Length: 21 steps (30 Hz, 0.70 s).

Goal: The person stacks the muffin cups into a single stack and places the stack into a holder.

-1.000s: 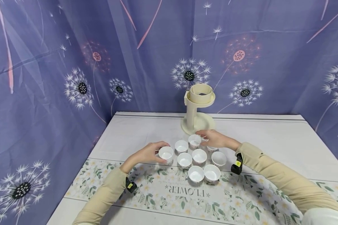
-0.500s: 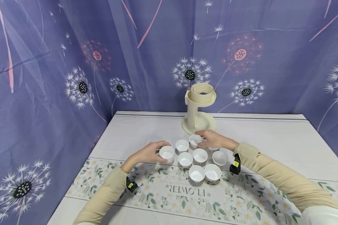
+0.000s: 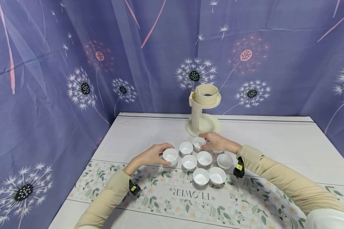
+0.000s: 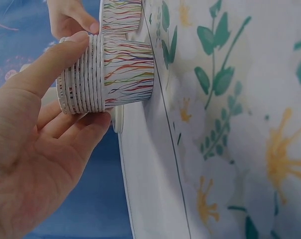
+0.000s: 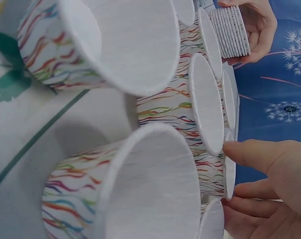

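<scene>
My left hand [image 3: 152, 155] grips a nested stack of white paper baking cups [image 4: 80, 79] at the left of the group. Thumb and fingers lie on opposite sides of its stacked rims in the left wrist view, and coloured wavy lines mark the lowest cup's wall. At the back of the group, my right hand [image 3: 218, 142] pinches a single paper baking cup [image 3: 199, 143] near its rim, thumb on one side and fingers on the other. Several similar cups [image 3: 204, 158] stand upright between and in front of the hands. One cup [image 3: 218, 152] is partly hidden under the right hand.
A cream stand [image 3: 195, 116] with a ring-shaped holder on top and a round base stands just behind the cups. The table has a white cloth [image 3: 149, 133] with a floral band. A purple dandelion curtain [image 3: 160, 79] hangs behind and at the left.
The head view has shifted very slightly. Both hands keep the same places on the stack and the single cup, and no cup has visibly moved.
</scene>
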Available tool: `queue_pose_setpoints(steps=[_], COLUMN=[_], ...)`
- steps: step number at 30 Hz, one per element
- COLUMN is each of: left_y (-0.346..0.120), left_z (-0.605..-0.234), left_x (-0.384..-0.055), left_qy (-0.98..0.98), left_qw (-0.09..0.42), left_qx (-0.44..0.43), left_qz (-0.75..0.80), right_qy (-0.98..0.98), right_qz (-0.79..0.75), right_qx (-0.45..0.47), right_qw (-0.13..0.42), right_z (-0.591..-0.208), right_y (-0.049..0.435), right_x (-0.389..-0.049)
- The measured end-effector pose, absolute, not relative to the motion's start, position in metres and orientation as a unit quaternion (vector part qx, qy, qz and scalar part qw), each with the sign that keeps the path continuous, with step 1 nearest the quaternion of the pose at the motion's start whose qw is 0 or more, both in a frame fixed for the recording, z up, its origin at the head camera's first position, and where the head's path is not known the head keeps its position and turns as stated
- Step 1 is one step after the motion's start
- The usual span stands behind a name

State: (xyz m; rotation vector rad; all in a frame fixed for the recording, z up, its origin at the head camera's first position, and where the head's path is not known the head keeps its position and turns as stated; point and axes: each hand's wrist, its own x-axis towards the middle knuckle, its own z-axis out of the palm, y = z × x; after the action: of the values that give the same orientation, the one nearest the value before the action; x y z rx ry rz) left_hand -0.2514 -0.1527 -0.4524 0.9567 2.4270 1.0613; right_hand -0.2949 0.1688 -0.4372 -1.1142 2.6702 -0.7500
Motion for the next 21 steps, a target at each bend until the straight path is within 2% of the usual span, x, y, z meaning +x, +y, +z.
queue_pose_setpoints(steps=[14,21], left_y=[-0.1527,-0.1525], left_z=[-0.4531,-0.4521], left_x=[-0.2526,-0.2512], left_qy=[0.852,0.854], left_qw=[0.162,0.158], left_qx=[0.333,0.333], left_qz=[0.370,0.367], right_qy=[0.896,0.891], right_qz=[-0.249,-0.257], right_qx=[-0.360,-0.370], right_qw=[0.073,0.052], right_z=[-0.4411,-0.4407], right_y=[0.1679,0.1676], right_x=[-0.2969,-0.2950])
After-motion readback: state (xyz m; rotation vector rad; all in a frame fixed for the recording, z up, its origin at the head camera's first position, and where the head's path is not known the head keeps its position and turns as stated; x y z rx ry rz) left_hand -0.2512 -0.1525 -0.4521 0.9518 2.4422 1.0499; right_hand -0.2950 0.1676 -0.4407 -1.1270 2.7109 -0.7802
